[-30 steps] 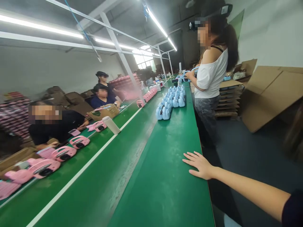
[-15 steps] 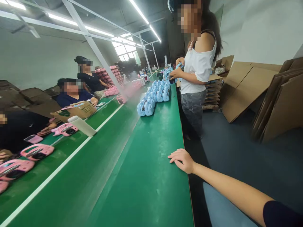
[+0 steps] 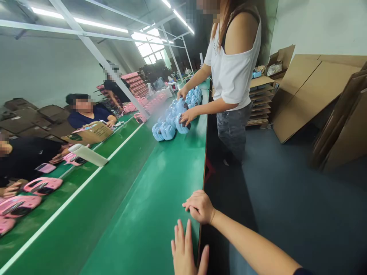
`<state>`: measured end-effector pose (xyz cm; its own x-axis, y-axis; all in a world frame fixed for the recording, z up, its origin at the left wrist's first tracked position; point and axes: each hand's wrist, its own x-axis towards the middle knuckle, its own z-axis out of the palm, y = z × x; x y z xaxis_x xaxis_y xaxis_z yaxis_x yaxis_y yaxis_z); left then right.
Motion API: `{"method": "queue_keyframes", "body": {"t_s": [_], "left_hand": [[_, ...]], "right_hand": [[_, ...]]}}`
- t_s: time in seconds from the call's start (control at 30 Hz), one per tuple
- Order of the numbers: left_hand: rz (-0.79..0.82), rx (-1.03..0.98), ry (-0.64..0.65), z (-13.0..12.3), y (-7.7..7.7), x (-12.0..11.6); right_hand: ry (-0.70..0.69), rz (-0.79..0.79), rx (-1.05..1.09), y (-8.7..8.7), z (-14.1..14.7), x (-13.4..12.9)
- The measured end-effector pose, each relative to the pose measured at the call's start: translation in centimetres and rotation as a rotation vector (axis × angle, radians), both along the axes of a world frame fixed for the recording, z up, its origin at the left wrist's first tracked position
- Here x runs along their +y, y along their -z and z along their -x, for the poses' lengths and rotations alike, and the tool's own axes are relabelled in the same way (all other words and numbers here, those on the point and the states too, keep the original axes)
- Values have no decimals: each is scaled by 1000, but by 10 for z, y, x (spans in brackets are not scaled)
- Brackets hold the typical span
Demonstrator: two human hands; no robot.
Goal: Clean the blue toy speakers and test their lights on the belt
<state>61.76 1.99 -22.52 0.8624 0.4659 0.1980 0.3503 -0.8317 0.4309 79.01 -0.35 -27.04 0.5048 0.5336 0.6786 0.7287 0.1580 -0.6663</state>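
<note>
My left hand [image 3: 185, 248] is at the bottom of the head view, over the green work surface [image 3: 143, 206] near its right edge. Its fingers are stretched out with the thumb apart, and it holds nothing. Just beyond it, my right hand [image 3: 199, 206] rests on the table edge, fingers loosely bent and nothing seen in them. Farther up the same surface stands a group of light blue rounded items [image 3: 168, 130]. A standing person in a white top [image 3: 237, 72] has both hands on these blue items.
Pink items [image 3: 43, 186] lie along the left side, where other people sit and stand. A white post [image 3: 88, 154] leans by the white line, near an open cardboard box [image 3: 88, 133]. Flattened cardboard [image 3: 312, 88] leans on the right, and metal frame bars cross above.
My left hand has come into view at the bottom. My right hand appears lower and farther left, its fingers more bent. The standing person has leaned forward and reached down to the blue items.
</note>
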Motion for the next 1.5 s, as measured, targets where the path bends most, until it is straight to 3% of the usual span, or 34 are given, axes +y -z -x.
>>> {"method": "queue_keyframes", "body": {"t_s": [0.1,0.2,0.43,0.8,1.2,1.5], "left_hand": [[2,-139,50,-54,6,1],[53,-207,70,-77,14,7],[104,-167,149,-65,36,30],[169,-230,139,-76,12,18],[-5,-166,123,-70,18,17],[10,-56,113,-63,6,15]], "right_hand": [[1,91,-3,9,-3,4],[15,116,-11,14,-4,8],[35,61,-7,10,1,4],[83,166,25,1,3,-1],[180,143,91,7,13,4],[140,148,105,-2,18,-4]]}}
